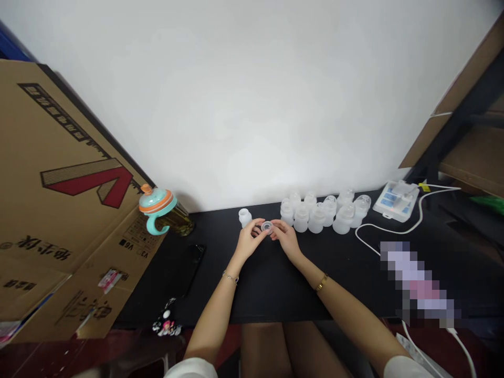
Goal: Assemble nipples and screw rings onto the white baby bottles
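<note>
Near the middle of the black table, my left hand [249, 239] and my right hand [286, 239] pinch a small, round, clear bottle collar [267, 226] between their fingertips. It is ring-shaped, and its finer details are too small to make out. An uncapped white plastic bottle [244, 217] stands upright just behind my left hand, its lower part covered by the fingers. To the right of my right hand stand several small baby bottles [301, 218] with clear domed caps, grouped close together.
A cup with a turquoise lid [156, 198] stands at left beside a large cardboard box [71, 184]. A dark phone [188, 269] with a charm strap lies in front. At right are a clear plastic case [397, 200], a white cable [419, 215] and a pixelated object [419, 283].
</note>
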Available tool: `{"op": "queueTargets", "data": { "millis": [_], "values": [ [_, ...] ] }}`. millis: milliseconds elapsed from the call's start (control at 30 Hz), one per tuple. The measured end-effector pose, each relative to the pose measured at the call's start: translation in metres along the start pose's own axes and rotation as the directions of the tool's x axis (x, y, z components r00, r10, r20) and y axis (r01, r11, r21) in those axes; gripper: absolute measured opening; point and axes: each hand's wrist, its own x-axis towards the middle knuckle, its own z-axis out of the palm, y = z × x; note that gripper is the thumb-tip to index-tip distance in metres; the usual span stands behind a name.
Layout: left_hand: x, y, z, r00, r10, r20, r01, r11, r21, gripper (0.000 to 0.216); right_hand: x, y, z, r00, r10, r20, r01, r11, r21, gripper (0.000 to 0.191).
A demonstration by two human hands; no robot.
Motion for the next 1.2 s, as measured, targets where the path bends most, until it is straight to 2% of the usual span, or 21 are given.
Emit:
{"op": "queueTargets", "data": {
  "millis": [167,367,533,900,1200],
  "values": [
    [0.002,-0.006,-0.001,0.995,-0.097,-0.001,0.097,0.995,-0.013,0.033,0.002,0.005,-0.001,1.0,-0.006,-0.016,0.005,0.998,-0.06,0.036],
    [0.003,-0.006,-0.002,0.995,-0.091,-0.032,0.089,0.994,-0.055,0.031,0.001,0.008,-0.002,0.999,-0.015,0.037,0.022,0.981,-0.191,0.034],
    [0.003,-0.007,-0.001,0.996,-0.082,-0.017,0.081,0.995,-0.05,0.034,-0.002,0.006,-0.001,0.997,-0.028,0.075,0.045,0.971,-0.236,0.032],
    [0.001,-0.003,-0.002,0.996,-0.087,0.029,0.088,0.996,-0.022,0.036,-0.003,0.005,0.0,0.997,-0.028,0.065,0.038,0.985,-0.166,0.032],
    [-0.002,-0.001,-0.001,0.997,-0.029,0.073,0.018,0.989,0.146,0.029,0.0,0.01,-0.001,0.999,-0.009,0.049,0.017,0.983,-0.184,0.024]
  ]
}}
